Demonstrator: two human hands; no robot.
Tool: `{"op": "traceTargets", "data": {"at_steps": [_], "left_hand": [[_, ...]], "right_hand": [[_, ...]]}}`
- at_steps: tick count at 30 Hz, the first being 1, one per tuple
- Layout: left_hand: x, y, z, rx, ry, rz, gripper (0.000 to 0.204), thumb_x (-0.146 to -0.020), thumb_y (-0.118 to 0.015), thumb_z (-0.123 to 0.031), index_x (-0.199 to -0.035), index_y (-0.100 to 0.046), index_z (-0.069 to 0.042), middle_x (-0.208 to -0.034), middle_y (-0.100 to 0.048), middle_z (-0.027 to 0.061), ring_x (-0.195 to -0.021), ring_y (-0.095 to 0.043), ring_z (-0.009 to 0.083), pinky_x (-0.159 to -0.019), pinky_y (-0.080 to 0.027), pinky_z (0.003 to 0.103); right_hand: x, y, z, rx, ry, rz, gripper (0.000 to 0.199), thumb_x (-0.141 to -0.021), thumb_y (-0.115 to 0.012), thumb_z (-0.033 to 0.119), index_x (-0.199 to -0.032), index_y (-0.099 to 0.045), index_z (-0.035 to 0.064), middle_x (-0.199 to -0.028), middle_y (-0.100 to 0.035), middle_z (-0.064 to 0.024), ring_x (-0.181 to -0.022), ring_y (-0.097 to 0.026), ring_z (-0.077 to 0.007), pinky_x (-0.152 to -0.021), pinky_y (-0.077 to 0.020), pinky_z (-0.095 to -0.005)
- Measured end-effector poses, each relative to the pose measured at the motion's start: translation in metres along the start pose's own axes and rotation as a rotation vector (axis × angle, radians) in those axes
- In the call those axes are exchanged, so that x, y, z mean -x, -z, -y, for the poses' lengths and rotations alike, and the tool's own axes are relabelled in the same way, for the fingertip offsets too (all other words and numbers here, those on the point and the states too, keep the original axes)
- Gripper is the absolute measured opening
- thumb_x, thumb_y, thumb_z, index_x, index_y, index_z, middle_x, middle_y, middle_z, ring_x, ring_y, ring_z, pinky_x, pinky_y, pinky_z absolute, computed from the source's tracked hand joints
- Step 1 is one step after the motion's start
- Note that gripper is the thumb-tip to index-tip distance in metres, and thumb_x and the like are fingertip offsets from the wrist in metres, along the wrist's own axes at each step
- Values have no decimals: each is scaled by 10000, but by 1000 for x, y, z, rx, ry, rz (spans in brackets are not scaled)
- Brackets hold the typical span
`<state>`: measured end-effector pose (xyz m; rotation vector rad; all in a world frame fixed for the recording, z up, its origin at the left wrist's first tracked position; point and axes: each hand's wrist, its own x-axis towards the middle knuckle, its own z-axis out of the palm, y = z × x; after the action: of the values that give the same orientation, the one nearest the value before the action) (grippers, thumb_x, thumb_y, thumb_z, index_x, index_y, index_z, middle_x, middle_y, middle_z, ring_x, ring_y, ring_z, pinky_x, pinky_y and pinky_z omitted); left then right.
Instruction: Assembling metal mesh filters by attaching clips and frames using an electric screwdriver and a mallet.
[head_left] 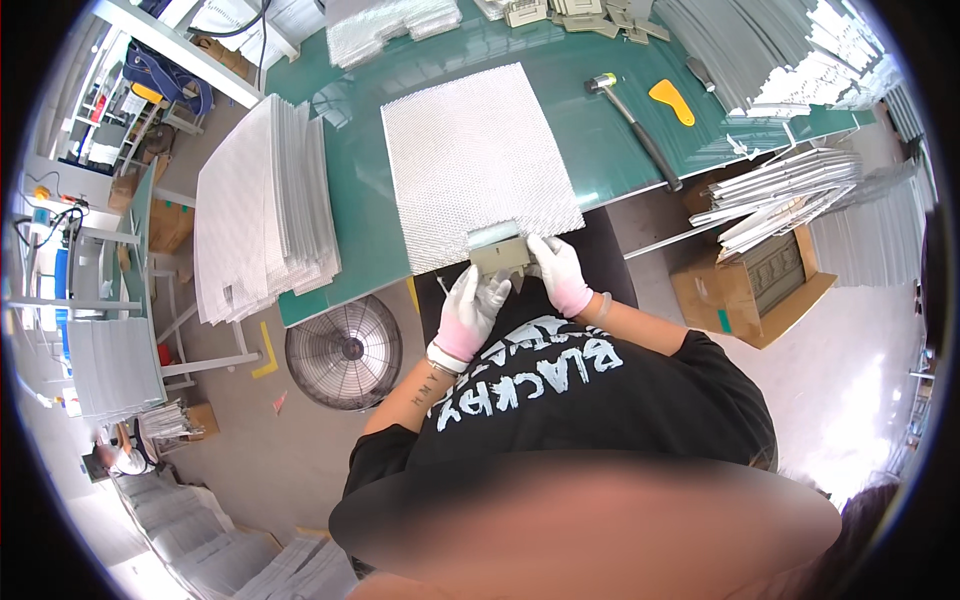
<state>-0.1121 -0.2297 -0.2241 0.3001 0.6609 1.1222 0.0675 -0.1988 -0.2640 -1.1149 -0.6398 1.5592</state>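
A white textured sheet point(470, 150) lies on the green table point(350, 110), with a notch in its near edge. At that notch is a small grey-beige rectangular plate point(500, 257), held between my two gloved hands. My left hand point(472, 308), in a white glove with a pink cuff, is closed at the plate's left and lower edge. On the other side, my right hand point(560, 274) grips its right end with the fingers near the sheet's edge. Whether the plate touches the sheet cannot be made out.
Stacked white sheets point(265, 210) stand at the table's left. A hammer point(640, 135) and a yellow scraper point(672, 102) lie to the right. Similar beige plates point(590, 18) are piled at the far edge. Below are a floor fan point(344, 352) and an open cardboard box point(715, 300).
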Motion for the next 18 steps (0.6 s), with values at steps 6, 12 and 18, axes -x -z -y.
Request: {"op": "traceTargets", "data": {"at_steps": [6, 12, 18], "left_hand": [[13, 14, -72, -1503, 664, 255, 616, -1042, -467, -427, -1458, -418, 26, -1315, -618, 179, -978, -675, 201, -841, -553, 339], [-66, -93, -140, -1795, -278, 532, 476, -927, -652, -333, -1320, -616, -67, -1227, -677, 152, -1152, -635, 314, -998, -489, 399], [-152, -80, -59, -2332, -824, 678, 686, -879, -587, -587, -1441, -506, -202, -1501, -432, 174, -1405, -356, 400, -1160, -223, 594]], "right_hand": [[12, -5, -1, 137, -271, 524, 571, -1053, -364, 474, -1196, -607, -22, -1054, -692, -146, -853, -652, -178, -735, -557, -315], [5, -8, -9, 153, -79, 351, 462, -1052, -414, 400, -1112, -625, -7, -891, -694, -100, -676, -620, -144, -622, -516, -280], [14, 25, 7, -104, 61, -133, 340, -1040, -481, 333, -1084, -634, 33, -840, -673, -51, -610, -592, -99, -511, -459, -233]]}}
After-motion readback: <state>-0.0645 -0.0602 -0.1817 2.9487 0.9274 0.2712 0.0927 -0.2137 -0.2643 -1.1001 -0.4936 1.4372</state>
